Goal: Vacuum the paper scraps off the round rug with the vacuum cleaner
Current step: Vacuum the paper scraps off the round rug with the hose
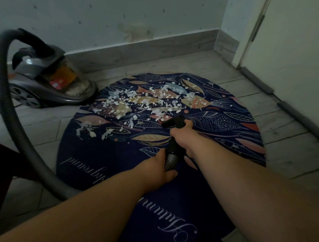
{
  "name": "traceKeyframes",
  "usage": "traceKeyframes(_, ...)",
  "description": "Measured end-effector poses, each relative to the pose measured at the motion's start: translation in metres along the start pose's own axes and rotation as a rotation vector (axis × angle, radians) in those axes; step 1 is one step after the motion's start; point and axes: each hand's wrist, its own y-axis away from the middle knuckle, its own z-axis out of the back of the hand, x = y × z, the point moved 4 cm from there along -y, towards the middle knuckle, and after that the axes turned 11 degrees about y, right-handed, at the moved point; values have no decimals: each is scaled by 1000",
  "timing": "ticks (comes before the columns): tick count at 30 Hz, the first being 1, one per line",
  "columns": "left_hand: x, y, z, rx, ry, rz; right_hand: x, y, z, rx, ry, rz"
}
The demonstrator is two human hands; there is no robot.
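Lying across one round navy fish-patterned rug (226, 141), toward 11 and 12 o'clock: white paper scraps (141, 100), too many for counting. Sitting at 10 o'clock, just beside the rug: one grey canister vacuum cleaner (48, 80), trailing one grey ribbed hose (15, 125). Curling the right hand (183, 138) tightly around one black plastic nozzle tube (173, 121) near the scraps; wrapping the left hand (160, 168) around the hose end behind.
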Motion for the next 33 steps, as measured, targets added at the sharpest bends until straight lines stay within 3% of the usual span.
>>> traceKeyframes(6,4,6,3,-17,-18,10,-1,7,-6,22,-65,10)
traceKeyframes(14,3,-2,-5,7,-29,-20,-17,3,1,-121,-128,4)
traceKeyframes(33,16,-25,9,-43,34,-13,6,-24,-11,-55,-63,43)
